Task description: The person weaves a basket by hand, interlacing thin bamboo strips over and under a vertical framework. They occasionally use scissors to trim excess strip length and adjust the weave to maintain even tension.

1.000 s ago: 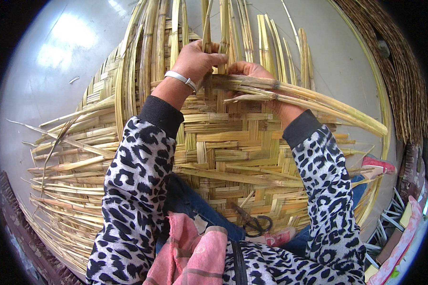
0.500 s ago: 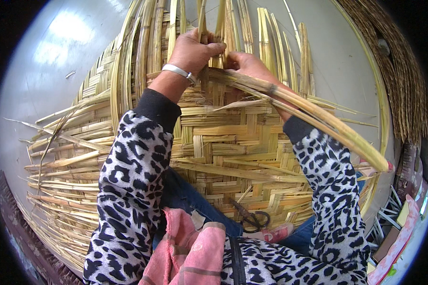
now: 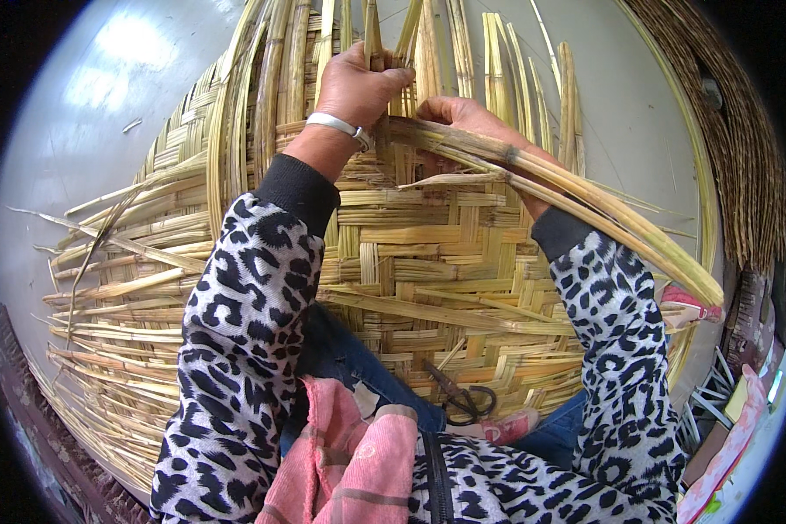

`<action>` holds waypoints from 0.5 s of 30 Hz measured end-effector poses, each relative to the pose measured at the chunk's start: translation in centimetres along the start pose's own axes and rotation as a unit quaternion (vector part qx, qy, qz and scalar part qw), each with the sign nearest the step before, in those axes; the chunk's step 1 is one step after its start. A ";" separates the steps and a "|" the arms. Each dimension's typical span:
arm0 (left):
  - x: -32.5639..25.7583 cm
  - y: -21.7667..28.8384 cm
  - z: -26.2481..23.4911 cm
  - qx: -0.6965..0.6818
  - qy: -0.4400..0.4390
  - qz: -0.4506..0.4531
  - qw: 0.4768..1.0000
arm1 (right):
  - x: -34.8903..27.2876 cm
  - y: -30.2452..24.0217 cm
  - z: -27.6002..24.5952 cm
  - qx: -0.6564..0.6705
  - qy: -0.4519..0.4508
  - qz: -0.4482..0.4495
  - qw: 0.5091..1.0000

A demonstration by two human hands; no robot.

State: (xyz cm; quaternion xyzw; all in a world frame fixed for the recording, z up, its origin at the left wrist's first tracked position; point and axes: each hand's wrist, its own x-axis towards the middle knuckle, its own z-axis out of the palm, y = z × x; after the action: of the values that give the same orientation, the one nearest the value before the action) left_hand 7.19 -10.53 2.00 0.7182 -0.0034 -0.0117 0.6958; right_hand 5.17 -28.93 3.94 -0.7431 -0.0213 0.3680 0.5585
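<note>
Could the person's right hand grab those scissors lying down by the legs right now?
Probably, but not directly: the loose strips cross over the right hand and wrist, so it would likely need to slip clear first. The scissors look free, with nothing seen covering their handles.

No words, brands, numbers or signs can be read; a small round mark (image 3: 366,451) on the pink cloth (image 3: 377,480), lower left of the scissors (image 3: 452,390), is too faint.

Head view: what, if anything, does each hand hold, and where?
The left hand holds lengthwise strips near the woven part; the right hand is partly behind the crosswise strips, its hold cannot be told.
</note>
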 end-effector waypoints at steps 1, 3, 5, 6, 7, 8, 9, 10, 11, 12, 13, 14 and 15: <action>0.0 -0.1 0.0 0.001 -0.003 -0.003 1.000 | -0.3 0.0 0.1 0.001 -0.009 -0.021 1.000; 0.1 -0.2 -0.1 0.009 -0.004 0.000 1.000 | -0.5 0.0 0.1 0.014 -0.028 -0.045 0.999; 0.4 -0.4 0.0 0.009 -0.007 0.011 1.000 | -0.5 0.4 -0.1 0.032 -0.042 -0.051 0.997; 0.4 -0.4 0.1 0.010 -0.008 0.017 1.000 | -0.5 0.7 -0.2 0.043 -0.050 -0.058 0.996; 0.4 -0.5 0.1 0.006 -0.007 0.008 1.000 | -0.5 1.1 -0.3 0.044 -0.053 -0.064 0.996; 0.4 -0.5 0.2 0.002 -0.007 0.000 1.000 | -0.4 1.5 -0.4 0.050 -0.067 -0.079 0.993; 0.3 -0.4 0.2 -0.002 -0.006 -0.008 1.000 | -0.3 2.0 -0.5 0.103 -0.066 -0.032 0.992; 0.3 -0.4 0.1 0.007 -0.007 -0.010 1.000 | -0.4 2.4 -0.6 0.161 -0.075 0.008 0.984; 0.2 -0.3 0.1 0.016 -0.007 -0.012 1.000 | -0.4 2.7 -0.5 0.222 -0.081 0.041 0.971; 0.1 -0.1 0.0 0.025 -0.007 -0.013 1.000 | -0.6 3.1 0.0 0.165 -0.055 -0.035 0.984; 0.0 0.0 0.0 0.014 -0.007 -0.019 1.000 | -0.8 3.6 0.7 0.112 -0.027 -0.115 0.987; 0.0 0.1 0.1 0.003 -0.007 -0.024 1.000 | -1.2 3.9 1.4 0.058 0.001 -0.195 0.979; 0.0 0.2 0.1 -0.008 -0.008 -0.029 1.000 | -1.6 3.8 1.4 -0.045 0.040 -0.143 0.988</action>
State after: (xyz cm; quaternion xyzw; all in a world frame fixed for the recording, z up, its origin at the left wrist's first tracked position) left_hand 7.18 -10.64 2.17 0.7123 0.0122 -0.0371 0.7008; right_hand 1.75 -29.90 1.41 -0.7707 -0.1212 0.2530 0.5722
